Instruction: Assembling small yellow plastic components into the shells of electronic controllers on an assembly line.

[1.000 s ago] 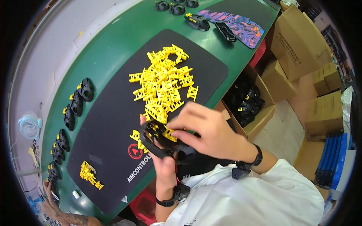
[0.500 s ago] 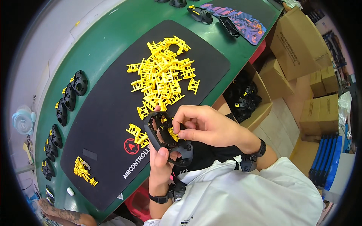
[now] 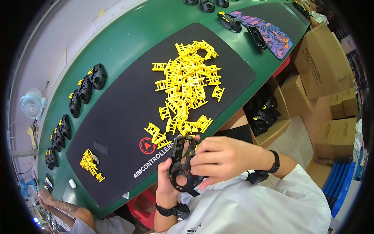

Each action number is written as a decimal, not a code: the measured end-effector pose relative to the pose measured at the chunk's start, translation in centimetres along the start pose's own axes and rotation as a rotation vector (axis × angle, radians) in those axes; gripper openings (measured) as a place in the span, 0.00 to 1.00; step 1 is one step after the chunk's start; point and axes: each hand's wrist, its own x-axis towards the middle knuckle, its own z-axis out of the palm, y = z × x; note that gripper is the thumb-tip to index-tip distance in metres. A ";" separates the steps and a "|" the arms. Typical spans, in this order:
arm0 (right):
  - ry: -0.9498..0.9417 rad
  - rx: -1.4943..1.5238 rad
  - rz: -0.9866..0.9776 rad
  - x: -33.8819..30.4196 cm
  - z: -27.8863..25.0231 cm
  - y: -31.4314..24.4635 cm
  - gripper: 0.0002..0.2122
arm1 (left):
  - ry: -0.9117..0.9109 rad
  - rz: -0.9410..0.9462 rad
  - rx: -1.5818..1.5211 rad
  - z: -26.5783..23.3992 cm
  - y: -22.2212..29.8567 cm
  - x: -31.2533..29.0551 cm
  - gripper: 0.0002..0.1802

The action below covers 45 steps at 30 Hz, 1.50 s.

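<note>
A black game-controller shell (image 3: 177, 170) with cut-outs and a round hole is held above the mat's near edge. My left hand (image 3: 166, 184) is closed around its left side, with the thumb along the rim. My right hand (image 3: 220, 158) is closed at the shell's right side, its curled fingers covering that part. A little yellow shows by those fingertips; how the yellow part sits is hidden. Just beyond the shell, a large pile of yellow plastic button frames (image 3: 183, 85) lies on the black mat (image 3: 124, 101). A smaller yellow cluster (image 3: 90, 165) lies at the mat's left.
Black shells with yellow parts (image 3: 85, 89) line the green table (image 3: 128, 29) on the left. More black shells (image 3: 230, 23) lie at the far side by a patterned mat (image 3: 269, 31). An open carton (image 3: 276, 128) of black parts stands right. Another person's forearm (image 3: 58, 204) rests lower left.
The view has shifted, so the table appears farther right. The shell is turned more upright, and my right fingers have moved from pinching at the yellow part inside to curling over the shell's right side.
</note>
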 end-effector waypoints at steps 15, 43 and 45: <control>0.153 -0.258 0.217 4.2 3.7 3.9 0.16 | 0.329 0.453 0.529 -2.3 9.3 -3.5 0.38; 0.675 1.089 0.638 -3.7 -4.1 8.0 0.07 | 0.353 0.411 2.159 8.1 27.7 47.7 0.42; 0.724 1.150 0.648 -4.9 -5.4 8.4 0.04 | 0.459 0.630 2.252 9.7 25.2 52.9 0.46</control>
